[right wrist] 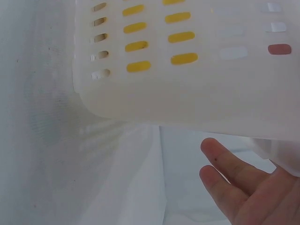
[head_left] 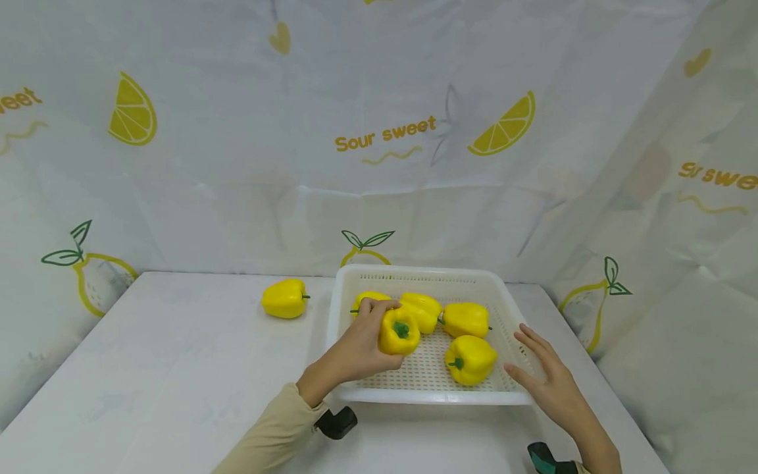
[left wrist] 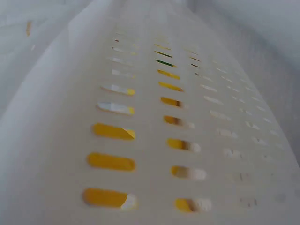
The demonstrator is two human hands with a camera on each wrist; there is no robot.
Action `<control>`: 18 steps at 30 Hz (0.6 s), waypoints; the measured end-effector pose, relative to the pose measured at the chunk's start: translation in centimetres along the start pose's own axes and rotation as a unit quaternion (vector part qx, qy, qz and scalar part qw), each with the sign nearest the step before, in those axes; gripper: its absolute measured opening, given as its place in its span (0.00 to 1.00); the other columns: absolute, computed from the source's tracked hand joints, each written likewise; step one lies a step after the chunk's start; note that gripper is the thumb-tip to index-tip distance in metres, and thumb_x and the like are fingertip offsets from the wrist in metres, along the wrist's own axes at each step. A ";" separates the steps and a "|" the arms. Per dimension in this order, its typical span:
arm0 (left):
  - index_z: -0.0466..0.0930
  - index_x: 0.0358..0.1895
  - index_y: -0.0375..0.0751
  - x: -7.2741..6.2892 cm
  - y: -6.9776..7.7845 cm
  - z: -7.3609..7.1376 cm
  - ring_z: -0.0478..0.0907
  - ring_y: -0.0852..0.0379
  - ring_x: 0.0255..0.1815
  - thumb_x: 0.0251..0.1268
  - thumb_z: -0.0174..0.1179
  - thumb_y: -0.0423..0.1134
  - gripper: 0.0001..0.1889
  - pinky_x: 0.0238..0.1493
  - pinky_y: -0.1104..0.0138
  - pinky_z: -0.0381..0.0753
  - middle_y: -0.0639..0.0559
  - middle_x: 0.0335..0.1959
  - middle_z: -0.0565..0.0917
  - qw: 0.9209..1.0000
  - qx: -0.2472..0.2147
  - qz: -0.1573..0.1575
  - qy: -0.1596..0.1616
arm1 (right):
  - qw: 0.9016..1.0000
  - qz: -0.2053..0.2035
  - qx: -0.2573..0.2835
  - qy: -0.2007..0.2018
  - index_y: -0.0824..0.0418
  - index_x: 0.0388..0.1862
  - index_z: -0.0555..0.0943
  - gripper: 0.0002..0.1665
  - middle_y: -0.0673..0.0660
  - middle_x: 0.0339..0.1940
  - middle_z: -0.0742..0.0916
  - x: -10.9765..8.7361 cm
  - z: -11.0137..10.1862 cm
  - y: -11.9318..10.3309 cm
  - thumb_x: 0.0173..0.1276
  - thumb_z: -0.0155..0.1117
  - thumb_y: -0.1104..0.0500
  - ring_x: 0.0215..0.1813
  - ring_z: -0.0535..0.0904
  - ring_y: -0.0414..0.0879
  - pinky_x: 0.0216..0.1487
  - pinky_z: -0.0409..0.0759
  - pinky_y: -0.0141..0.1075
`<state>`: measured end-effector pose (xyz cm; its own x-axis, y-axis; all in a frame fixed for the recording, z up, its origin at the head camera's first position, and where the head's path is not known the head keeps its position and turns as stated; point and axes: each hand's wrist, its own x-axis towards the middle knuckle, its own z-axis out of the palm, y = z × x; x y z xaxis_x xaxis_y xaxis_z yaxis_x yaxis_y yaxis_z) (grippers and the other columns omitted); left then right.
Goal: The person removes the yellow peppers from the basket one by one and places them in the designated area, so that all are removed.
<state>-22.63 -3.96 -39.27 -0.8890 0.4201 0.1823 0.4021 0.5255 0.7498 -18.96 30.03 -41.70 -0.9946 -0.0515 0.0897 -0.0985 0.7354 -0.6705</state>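
My left hand point(head_left: 368, 341) grips a yellow bell pepper point(head_left: 399, 332) over the left part of a white slotted basket point(head_left: 438, 397). The pepper's green stem faces the head camera. Several other yellow peppers lie in the basket, among them one at the front right point(head_left: 471, 360) and one behind it point(head_left: 466, 320). One at the back left point(head_left: 370, 299) is partly covered by the hand. At the basket's right rim my right hand point(head_left: 551, 378) is spread with nothing in it; the right wrist view shows its fingers point(right wrist: 234, 166) beside the basket wall. The left wrist view shows only slotted basket wall point(left wrist: 150, 140).
Left of the basket, one more yellow pepper point(head_left: 285, 299) lies on the white table point(head_left: 166, 368). A white curtain point(head_left: 237, 164) printed with lemons hangs behind the table and along its sides.
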 end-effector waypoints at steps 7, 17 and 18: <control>0.62 0.70 0.43 -0.8 -0.6 -1.3 0.73 0.56 0.51 0.51 0.70 0.40 0.41 0.54 0.59 0.77 0.49 0.63 0.72 0.999 -0.036 0.017 0.001 | 1.000 0.002 0.003 0.001 0.64 0.77 0.60 0.44 0.65 0.82 0.55 -0.1 -0.1 -0.2 0.69 0.66 0.50 0.78 0.49 0.73 0.63 0.56 0.77; 0.64 0.67 0.45 -2.2 -0.8 -2.4 0.75 0.56 0.57 0.49 0.76 0.46 0.41 0.62 0.55 0.78 0.53 0.62 0.75 0.997 -0.063 0.020 0.041 | 1.000 -0.008 0.009 0.001 0.64 0.76 0.61 0.43 0.64 0.81 0.56 -0.2 -0.1 -0.1 0.69 0.66 0.51 0.78 0.50 0.73 0.64 0.55 0.77; 0.65 0.68 0.46 -2.3 -0.8 -2.5 0.75 0.56 0.59 0.49 0.77 0.46 0.42 0.64 0.55 0.77 0.54 0.64 0.75 0.997 -0.060 0.021 0.047 | 1.000 -0.008 0.010 0.001 0.64 0.76 0.61 0.43 0.64 0.81 0.56 -0.2 -0.1 -0.1 0.69 0.66 0.51 0.78 0.49 0.73 0.64 0.55 0.77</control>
<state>-21.43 -7.21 -38.68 -0.8907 0.3653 0.2705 0.4155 0.4132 0.8103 -18.79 30.00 -41.57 -0.9930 -0.0611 0.1013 -0.1141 0.7213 -0.6832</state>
